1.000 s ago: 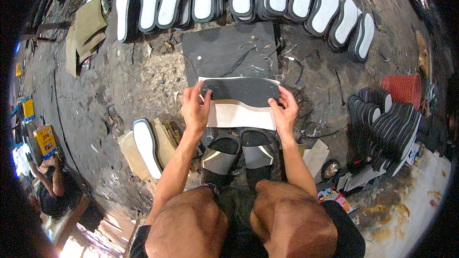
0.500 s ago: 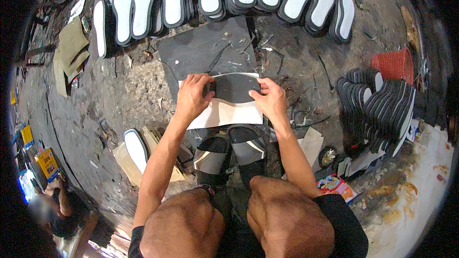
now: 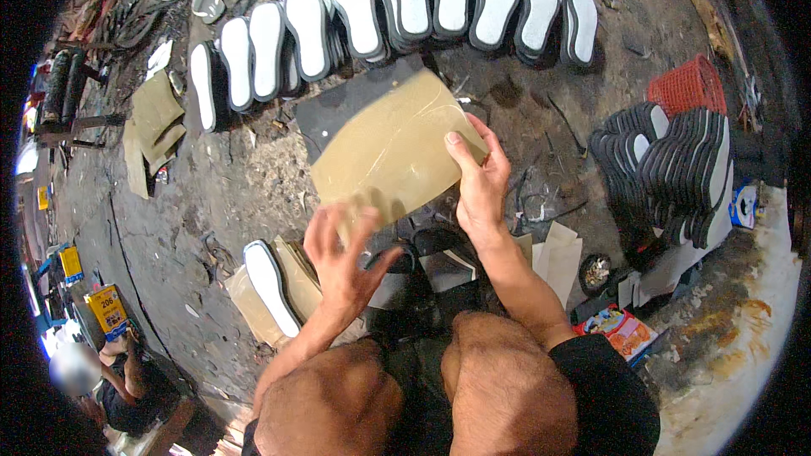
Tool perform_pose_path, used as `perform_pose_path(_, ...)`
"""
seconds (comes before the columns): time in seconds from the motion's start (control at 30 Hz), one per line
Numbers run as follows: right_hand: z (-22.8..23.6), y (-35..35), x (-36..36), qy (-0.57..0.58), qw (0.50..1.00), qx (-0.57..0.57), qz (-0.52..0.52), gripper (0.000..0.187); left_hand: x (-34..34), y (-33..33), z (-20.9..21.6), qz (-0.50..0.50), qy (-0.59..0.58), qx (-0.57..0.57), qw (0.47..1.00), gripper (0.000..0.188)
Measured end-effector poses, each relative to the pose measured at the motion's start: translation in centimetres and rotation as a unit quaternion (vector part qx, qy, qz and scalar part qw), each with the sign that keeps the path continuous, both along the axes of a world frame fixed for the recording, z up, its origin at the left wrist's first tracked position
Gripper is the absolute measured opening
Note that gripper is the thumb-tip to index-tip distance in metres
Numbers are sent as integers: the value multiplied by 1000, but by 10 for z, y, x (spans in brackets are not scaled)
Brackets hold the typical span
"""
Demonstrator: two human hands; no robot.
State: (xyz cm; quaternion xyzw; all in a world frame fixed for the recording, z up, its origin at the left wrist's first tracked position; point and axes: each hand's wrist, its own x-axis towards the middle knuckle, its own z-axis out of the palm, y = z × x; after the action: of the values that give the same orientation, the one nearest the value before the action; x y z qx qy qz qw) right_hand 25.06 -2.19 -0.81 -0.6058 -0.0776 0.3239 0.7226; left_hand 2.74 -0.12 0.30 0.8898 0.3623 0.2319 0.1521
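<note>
My right hand [image 3: 483, 181] pinches the right end of a tan sheet [image 3: 397, 148], its thumb on top and its fingers at the far edge and behind. Tilted, the sheet has a curved outline and pale scratch-like lines across its face. Close to its lower left edge is my left hand [image 3: 342, 257], with fingers apart and slightly blurred; contact with the sheet cannot be made out. Beneath the sheet, a flat black mat [image 3: 325, 122] lies partly covered on the ground. My slippered feet [image 3: 422, 274] are just below my hands.
Stacked white-topped soles [image 3: 355, 13] form an arc at the far side. More dark soles [image 3: 688, 169] are piled at right near a red basket [image 3: 686, 86]. A single white sole [image 3: 270, 287] lies on tan sheets at left. Another person [image 3: 135, 380] sits at lower left.
Both hands gripped a dark curved piece over white sheeting; now a tan face shows instead, raised and tilted. My left hand has let go and moved down. The whole view has shifted.
</note>
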Motion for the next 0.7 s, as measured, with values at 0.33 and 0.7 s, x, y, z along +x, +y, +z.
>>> perform_pose_path(0.33, 26, 29, 13, 2, 993, 37, 114, 20, -36, 0, -22, 201, -429, -647, 598, 62)
perform_pose_path(0.7, 31, 14, -54, 106, 956, 82, 260, 38, 21, 24, 12, 242, -580, -599, 496, 51)
